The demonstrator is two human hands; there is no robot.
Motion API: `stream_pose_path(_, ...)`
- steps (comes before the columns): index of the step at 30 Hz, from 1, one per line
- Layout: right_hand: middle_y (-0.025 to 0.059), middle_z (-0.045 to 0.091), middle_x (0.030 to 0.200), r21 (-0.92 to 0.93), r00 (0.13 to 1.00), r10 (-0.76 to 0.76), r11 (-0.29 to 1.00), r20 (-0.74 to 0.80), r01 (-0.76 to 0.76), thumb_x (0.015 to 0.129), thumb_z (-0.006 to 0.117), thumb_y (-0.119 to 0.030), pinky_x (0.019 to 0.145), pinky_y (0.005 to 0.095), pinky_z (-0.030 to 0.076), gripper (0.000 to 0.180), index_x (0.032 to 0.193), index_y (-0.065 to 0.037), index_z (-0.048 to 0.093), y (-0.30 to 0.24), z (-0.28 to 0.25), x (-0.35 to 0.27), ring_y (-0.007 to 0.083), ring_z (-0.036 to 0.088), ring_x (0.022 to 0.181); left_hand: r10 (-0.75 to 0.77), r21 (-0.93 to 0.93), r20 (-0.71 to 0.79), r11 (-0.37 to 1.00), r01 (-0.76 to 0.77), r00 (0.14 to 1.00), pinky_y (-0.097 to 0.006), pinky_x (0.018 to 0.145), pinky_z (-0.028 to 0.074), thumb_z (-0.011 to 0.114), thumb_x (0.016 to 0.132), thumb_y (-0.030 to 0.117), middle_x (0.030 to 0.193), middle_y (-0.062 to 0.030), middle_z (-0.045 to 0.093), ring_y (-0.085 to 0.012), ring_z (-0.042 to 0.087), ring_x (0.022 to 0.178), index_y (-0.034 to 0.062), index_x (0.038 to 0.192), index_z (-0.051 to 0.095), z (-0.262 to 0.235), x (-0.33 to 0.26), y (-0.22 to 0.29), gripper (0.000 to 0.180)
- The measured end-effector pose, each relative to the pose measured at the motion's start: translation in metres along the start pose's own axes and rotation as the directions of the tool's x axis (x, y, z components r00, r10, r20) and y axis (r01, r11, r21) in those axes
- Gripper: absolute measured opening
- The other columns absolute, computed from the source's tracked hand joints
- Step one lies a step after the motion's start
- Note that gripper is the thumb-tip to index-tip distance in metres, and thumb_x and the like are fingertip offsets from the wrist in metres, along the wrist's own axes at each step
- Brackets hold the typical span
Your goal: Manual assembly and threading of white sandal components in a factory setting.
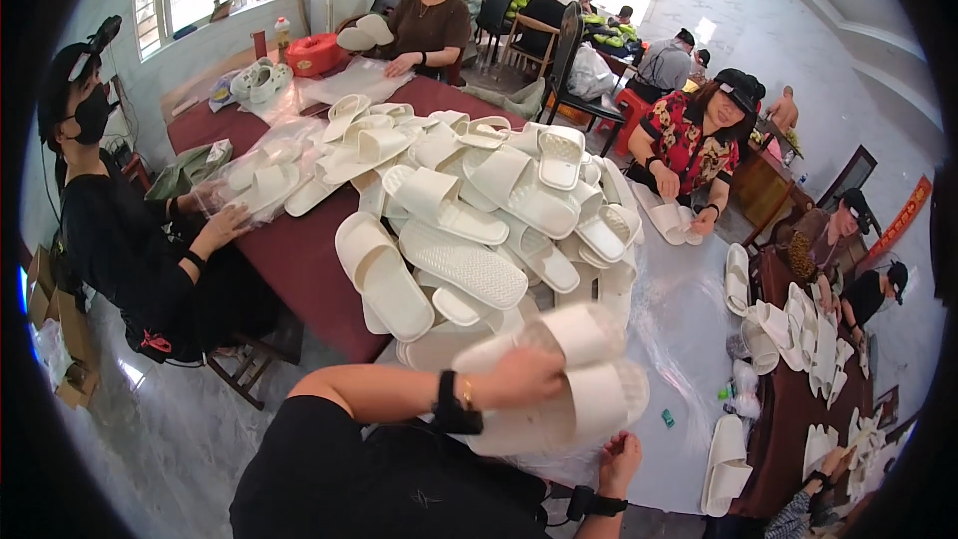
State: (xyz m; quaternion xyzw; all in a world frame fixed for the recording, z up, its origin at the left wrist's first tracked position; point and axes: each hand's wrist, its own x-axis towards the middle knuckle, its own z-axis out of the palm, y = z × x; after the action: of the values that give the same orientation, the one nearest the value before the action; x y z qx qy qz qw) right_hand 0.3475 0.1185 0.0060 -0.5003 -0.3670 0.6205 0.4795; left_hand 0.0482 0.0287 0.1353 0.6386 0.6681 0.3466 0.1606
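My left hand (527,377) reaches across from the lower left and grips a pair of white slide slippers (604,399). The two slippers lie side by side, slightly blurred by motion. Below them, my right hand (621,457) is closed with its fingers curled at the edge of a clear plastic bag (571,466); its exact hold is partly hidden. Part of that bag is covered by the slippers. Just beyond my left hand rises a big heap of loose white slippers (464,260), with soles and straps facing various ways.
At the left, a person in black (120,230) handles bagged slippers. Another sits across the dark red table (309,279). At the right, a person in a patterned shirt (694,145) handles a pair. A small green packet (669,419) and a single slipper (726,464) lie to my right.
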Motion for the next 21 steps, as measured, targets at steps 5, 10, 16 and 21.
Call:
stream_pose_path(5, 0.0017, 0.057, 0.071, 0.05, 0.998, 0.063, 0.997, -0.003, -0.063, 0.097, 0.049, -0.025, 0.052, 0.0249, 0.045, 0.02, 0.089, -0.008, 0.057, -0.003, -0.001, -0.01, 0.0133, 0.055, 0.059, -0.147, 0.038, -0.321, 0.985, 0.168, 0.936, -0.045, 0.066, 0.05, 0.062, 0.078, 0.029, 0.079, -0.0238, 0.064, -0.0388, 0.064, 0.074, -0.0017, 0.081, 0.066, -0.141, 0.047, -0.039, 0.031)
stream_pose_path(10, 0.0036, 0.058, 0.074, 0.001, 0.999, 0.03, 1.0, -0.036, -0.03, 0.097, 0.049, -0.024, 0.054, 0.0249, 0.046, 0.021, 0.089, -0.006, 0.056, 0.0, -0.007, -0.013, 0.0128, 0.056, 0.062, -0.161, 0.106, -0.52, 0.962, 0.251, 0.839, -0.047, 0.068, 0.049, 0.059, 0.075, 0.023, 0.079, -0.0269, 0.063, -0.0407, 0.063, 0.074, -0.0055, 0.077, 0.064, -0.22, 0.123, -0.143, 0.029)
stream_pose_path(16, 0.0049, 0.056, 0.073, 0.074, 0.998, 0.055, 0.996, 0.026, -0.057, 0.091, 0.055, -0.016, 0.055, 0.0271, 0.045, 0.015, 0.087, -0.003, 0.057, -0.006, 0.002, -0.003, 0.0144, 0.054, 0.064, -0.107, 0.501, -0.266, 0.834, 0.232, 0.958, -0.041, 0.089, 0.043, 0.064, 0.082, 0.03, 0.111, -0.0218, 0.058, -0.0348, 0.054, 0.104, -0.0018, 0.105, 0.06, -0.26, 0.129, -0.319, 0.039)
stream_pose_path(21, 0.0038, 0.06, 0.074, -0.189, 0.963, -0.2, 0.968, -0.183, 0.166, 0.092, 0.054, -0.018, 0.057, 0.0259, 0.046, 0.018, 0.09, 0.0, 0.059, -0.051, -0.061, -0.003, 0.0116, 0.056, 0.061, -0.005, 0.129, -0.499, 0.988, 0.08, 0.866, -0.036, 0.101, 0.039, 0.059, 0.088, 0.017, 0.132, -0.018, 0.05, -0.0285, 0.049, 0.12, 0.0007, 0.135, 0.045, -0.212, 0.08, -0.228, 0.052)
